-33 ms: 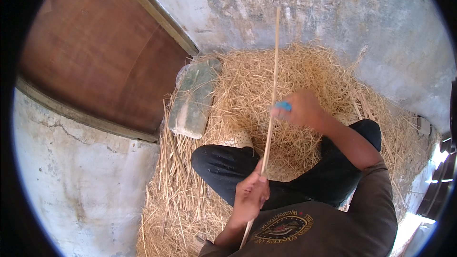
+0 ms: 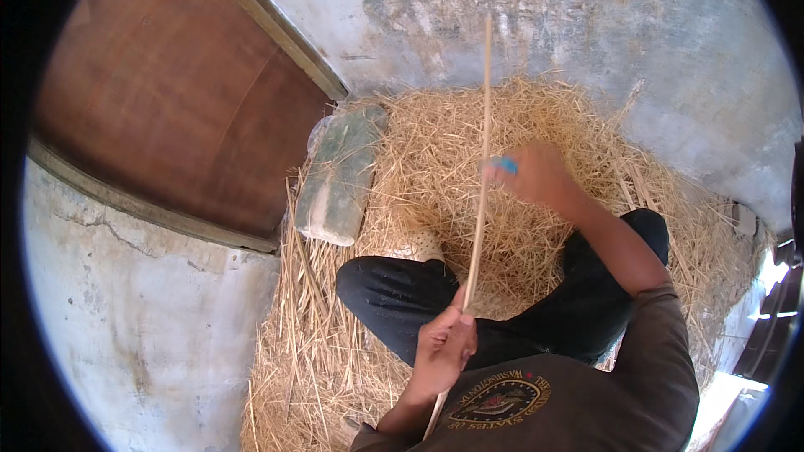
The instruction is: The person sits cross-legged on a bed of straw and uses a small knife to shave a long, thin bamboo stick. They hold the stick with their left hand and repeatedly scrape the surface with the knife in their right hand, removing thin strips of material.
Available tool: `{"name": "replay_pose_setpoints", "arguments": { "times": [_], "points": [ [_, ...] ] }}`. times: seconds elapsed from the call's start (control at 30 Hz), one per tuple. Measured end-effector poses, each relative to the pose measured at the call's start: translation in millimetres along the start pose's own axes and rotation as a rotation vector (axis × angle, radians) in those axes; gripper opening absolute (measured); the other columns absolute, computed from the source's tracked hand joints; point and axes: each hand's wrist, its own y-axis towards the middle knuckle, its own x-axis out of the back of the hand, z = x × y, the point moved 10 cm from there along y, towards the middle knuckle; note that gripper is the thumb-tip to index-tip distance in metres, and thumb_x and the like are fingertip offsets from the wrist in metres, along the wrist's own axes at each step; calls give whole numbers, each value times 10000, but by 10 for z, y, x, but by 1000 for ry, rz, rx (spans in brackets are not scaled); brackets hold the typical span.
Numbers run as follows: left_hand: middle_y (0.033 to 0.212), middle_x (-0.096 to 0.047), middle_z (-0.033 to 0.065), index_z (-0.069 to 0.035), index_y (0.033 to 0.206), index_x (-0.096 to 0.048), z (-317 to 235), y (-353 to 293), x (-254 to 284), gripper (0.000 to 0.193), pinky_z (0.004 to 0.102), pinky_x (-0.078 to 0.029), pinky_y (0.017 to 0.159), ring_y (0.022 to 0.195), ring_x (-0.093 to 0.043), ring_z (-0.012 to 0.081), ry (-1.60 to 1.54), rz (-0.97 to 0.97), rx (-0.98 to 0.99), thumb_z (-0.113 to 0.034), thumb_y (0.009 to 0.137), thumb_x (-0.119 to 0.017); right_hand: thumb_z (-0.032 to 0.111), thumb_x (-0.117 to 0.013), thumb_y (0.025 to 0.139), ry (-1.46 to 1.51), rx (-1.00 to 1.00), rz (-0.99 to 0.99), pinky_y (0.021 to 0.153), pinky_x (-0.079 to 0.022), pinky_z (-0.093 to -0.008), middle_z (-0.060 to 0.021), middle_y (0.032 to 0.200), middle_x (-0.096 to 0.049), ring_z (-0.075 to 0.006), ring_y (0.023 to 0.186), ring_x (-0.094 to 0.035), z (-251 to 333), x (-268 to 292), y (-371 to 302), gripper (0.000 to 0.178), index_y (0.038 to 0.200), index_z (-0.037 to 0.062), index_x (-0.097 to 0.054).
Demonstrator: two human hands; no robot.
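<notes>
A long, thin, pale bamboo strip runs from beside my body up toward the wall, slightly bent. My left hand is closed around its lower part, in front of my shirt, with the thumb along the strip. Farther up, my right hand is at the right side of the strip, closed and blurred by motion. A small bright blue thing shows at its fingers; I cannot make out whether it is held or wrapped on a finger. The strip's lower end passes beneath my left forearm.
I sit with bent legs amid a thick heap of straw-like shavings. A greenish-grey block lies to the left, by a brown panel in a wooden frame. A stained plaster wall rises behind the heap.
My right hand has moved slightly up along the strip, away from my body. My left hand keeps its hold in nearly the same place.
</notes>
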Motion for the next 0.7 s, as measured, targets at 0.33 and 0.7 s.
{"name": "replay_pose_setpoints", "arguments": {
  "times": [0.33, 0.7],
  "points": [
    [1241, -564, 99, 22, 1401, -369, -231, -17, 79, 442, 196, -387, 887, 1071, -496, 66, 471, -51, -254, -7, 968, -452, 792, -466, 751, -20, 249, 74, 440, -414, -413, -114, 453, -510, -305, 437, -550, 518, -228, -350, 755, 564, 77, -613],
    [1287, -520, 76, 28, 1373, -410, 89, -172, -3, 413, 206, -328, 847, 1036, -413, 62, 322, -29, -88, -28, 968, -468, 696, -492, 818, -65, -102, -16, 416, -405, -365, -68, 495, -540, -238, 405, -501, -458, 18, 144, 598, 747, 148, -722]
  ]
}}
